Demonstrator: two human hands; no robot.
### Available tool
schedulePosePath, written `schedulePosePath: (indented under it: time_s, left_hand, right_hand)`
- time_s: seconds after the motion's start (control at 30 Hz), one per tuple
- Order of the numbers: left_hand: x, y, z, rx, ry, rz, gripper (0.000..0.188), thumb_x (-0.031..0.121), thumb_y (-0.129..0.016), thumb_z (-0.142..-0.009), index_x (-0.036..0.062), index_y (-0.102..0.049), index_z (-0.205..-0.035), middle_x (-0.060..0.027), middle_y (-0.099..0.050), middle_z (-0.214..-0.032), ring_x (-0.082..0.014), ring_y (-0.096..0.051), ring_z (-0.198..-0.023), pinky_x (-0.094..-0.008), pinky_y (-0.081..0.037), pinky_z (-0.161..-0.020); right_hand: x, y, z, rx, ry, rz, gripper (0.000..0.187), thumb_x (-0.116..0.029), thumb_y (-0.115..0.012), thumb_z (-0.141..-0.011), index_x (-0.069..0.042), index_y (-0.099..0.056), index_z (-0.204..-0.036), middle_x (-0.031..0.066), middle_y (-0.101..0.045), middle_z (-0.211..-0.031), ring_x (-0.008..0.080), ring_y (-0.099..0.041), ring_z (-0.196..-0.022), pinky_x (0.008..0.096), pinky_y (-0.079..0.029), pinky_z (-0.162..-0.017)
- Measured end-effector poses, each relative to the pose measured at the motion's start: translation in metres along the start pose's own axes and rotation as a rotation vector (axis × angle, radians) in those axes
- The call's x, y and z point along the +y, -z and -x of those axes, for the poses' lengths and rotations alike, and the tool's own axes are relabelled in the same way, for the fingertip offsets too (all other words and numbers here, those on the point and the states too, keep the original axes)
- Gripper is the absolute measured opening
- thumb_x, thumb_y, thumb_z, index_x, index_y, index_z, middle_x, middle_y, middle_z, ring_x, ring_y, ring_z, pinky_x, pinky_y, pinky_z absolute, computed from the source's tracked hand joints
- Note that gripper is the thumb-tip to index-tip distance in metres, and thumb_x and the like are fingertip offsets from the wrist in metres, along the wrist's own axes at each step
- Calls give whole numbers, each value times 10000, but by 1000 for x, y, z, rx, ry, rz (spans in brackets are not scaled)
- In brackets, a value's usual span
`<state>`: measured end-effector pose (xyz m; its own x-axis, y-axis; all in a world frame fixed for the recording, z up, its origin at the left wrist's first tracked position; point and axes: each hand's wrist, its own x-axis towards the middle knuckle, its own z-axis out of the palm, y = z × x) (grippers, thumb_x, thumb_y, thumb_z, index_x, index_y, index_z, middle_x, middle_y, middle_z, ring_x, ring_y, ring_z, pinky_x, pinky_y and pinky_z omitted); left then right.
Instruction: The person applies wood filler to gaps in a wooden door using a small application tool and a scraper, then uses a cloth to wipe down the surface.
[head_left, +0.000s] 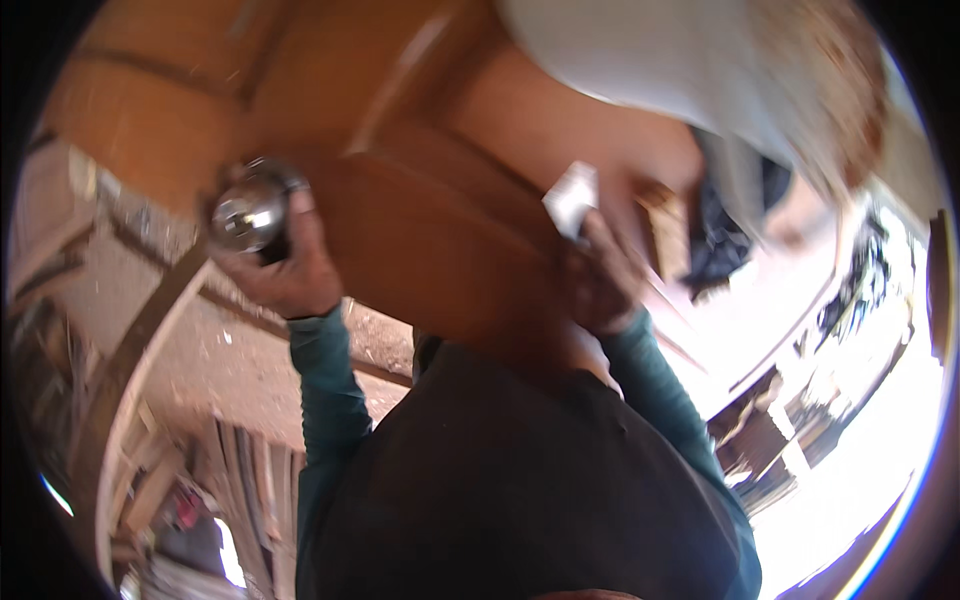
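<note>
Left hand (300, 275): closed around a round, shiny metal vessel (252, 212), thumb along its right side, fingers under it. The vessel sits at the upper left of the palm, over the left edge of a brown wooden panel (430, 240).

Right hand (605, 275): pinches a small white pad (573, 200) at the fingertips. The pad projects up and slightly left of the grip, away from the body, its longer axis pointing roughly the same way. It is well apart from the vessel; the brown face of the panel spans the gap. The right hand is by far the nearer to the pad, the left to the vessel.

Blur is heavy here: I cannot tell whether the pad touches the panel or is just above it.

Panel: raised mouldings, tilted in view. Beyond the right hand, dark cloth (725, 235); at lower left, wooden strips (255, 480) near the bare floor (240, 350).
</note>
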<state>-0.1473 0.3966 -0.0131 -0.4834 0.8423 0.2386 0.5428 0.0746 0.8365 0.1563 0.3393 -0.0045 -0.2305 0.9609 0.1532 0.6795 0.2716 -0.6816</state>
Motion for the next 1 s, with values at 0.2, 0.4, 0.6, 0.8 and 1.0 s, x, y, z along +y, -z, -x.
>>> schedulePosePath:
  time_s: [0.2, 0.4, 0.6, 0.8, 1.0]
  left_hand:
    - [7, 9, 49, 205, -242, -133, 747, 267, -814, -859, -66, -425, -1403, -252, -525, -1337, -373, -549, -1250, -486, -492, -1051]
    - [63, -9, 169, -273, -501, -499, 517, 255, -679, -933, 4, -550, -1366, -223, -483, -1460, -416, -468, -1334, -531, -354, -1131]
    - [70, -8, 172, -243, -397, -531, 458, 215, -599, -978, -37, -545, -1356, -245, -503, -1439, -426, -468, -1330, -514, -378, -1111]
    - [51, -2, 165, -270, -481, -559, 485, 228, -589, -961, -43, -537, -1359, -270, -505, -1429, -439, -480, -1320, -525, -375, -1112]
    - [58, -9, 171, -305, -509, -535, 475, 203, -614, -937, -29, -552, -1346, -238, -518, -1430, -423, -488, -1318, -521, -386, -1106]
  right_hand:
    - [-2, 1, 39, -101, 19, -106, 750, -99, -555, -886, -252, -328, -1584, 122, -599, -1029, 271, -611, -702, 408, -543, -561]
    - [-14, 75, 165, -292, 266, -124, 697, -161, -565, -882, -174, -388, -1556, 94, -614, -900, 211, -643, -712, 348, -556, -523]
    - [25, 120, 287, -195, 57, -417, 615, -77, -696, -788, -114, -599, -1394, 97, -620, -856, 244, -643, -729, 384, -557, -628]
    - [28, 104, 297, -40, 72, -356, 657, -18, -744, -739, -71, -600, -1378, 67, -607, -848, 240, -634, -735, 376, -549, -636]
    - [34, 103, 292, -32, 63, -380, 667, 8, -753, -752, -75, -579, -1390, 98, -625, -898, 258, -644, -774, 376, -552, -663]
